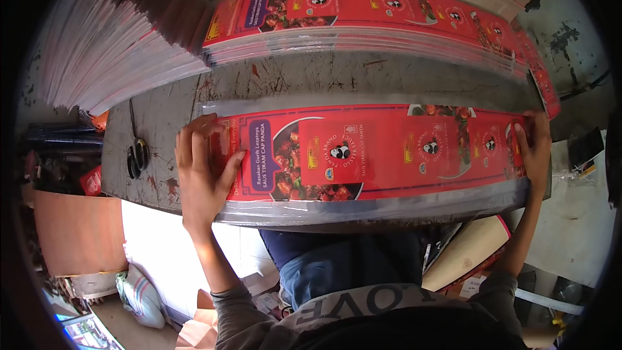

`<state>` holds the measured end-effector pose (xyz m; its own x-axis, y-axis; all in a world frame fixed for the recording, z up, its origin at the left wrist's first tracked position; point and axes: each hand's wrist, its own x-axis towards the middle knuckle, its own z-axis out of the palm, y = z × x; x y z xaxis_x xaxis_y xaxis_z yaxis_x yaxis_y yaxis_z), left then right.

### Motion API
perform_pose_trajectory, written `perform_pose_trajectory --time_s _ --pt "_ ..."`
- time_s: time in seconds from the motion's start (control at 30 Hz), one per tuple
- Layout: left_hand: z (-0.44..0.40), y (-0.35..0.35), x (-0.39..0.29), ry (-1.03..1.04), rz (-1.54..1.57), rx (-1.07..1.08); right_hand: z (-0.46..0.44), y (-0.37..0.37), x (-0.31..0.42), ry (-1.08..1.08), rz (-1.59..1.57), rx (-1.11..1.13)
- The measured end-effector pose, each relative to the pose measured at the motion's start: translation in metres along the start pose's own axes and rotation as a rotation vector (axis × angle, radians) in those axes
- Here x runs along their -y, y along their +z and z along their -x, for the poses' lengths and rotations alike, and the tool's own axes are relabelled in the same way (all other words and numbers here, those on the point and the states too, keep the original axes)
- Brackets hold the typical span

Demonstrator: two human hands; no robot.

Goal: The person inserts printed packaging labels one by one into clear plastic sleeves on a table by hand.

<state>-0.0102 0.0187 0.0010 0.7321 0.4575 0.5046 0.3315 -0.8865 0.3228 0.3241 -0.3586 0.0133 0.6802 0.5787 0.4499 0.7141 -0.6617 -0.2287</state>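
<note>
A long stack of red printed plastic sheets (389, 155) lies across the table in front of me, with clear margins along its long edges. Panda logos, food pictures and "Saus Tiram Cap Panda" lettering show on the top sheet. My left hand (202, 172) grips the stack's left end, its thumb on the print and its fingers bent at the far corner. At the opposite end my right hand (535, 152) holds the right edge, thumb on top. Some of its fingers are hidden. How many sheets lie between my hands, I cannot tell.
Behind lies a thicker pile of similar red sheets (363, 10). A tall fanned stack of sheets (123, 45) stands at the back left. Black-handled scissors (137, 155) rest on the worn dark table (291, 74), near its left edge. A white sack (141, 298) sits on the floor.
</note>
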Motion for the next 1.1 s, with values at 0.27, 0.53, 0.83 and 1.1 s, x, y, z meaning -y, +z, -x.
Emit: perform_pose_trajectory --time_s 0.27,0.53,0.83,1.1 --pt "-0.003 0.001 0.001 0.0 -0.031 0.01 -0.001 0.001 -0.004 0.017 -0.001 0.005" --pt "-0.004 0.001 0.001 -0.024 -0.015 0.002 -0.004 0.002 -0.007 0.014 -0.025 0.017" --pt "-0.003 0.001 0.0 -0.043 0.086 -0.015 -0.007 0.005 -0.013 -0.011 0.053 0.033" --pt "-0.001 0.0 -0.002 -0.038 0.088 -0.064 -0.001 0.006 -0.012 0.028 -0.106 -0.042"
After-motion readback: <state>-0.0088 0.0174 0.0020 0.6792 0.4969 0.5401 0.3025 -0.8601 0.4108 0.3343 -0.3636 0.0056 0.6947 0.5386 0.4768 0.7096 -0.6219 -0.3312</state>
